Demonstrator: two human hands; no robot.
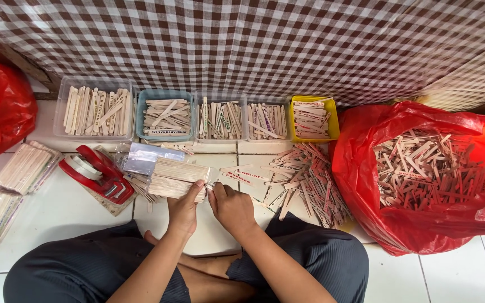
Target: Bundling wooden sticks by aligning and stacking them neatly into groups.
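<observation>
Bundle of pale flat wooden sticks lies just left of the closed left hand gripping its end, long axis sideways, while the curled right hand pinches beside it.

I count five trays of sticks, two red bags, one tape dispenser, and three wrapped stick bundles.

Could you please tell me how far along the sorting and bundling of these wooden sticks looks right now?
Done: five trays along the cloth hold sorted sticks, and wrapped bundles lie at the left. In hand: the left hand steadies a stick bundle while the right hand works at its end. Left: a loose pile on the tiles and a red bag full of sticks.
</observation>
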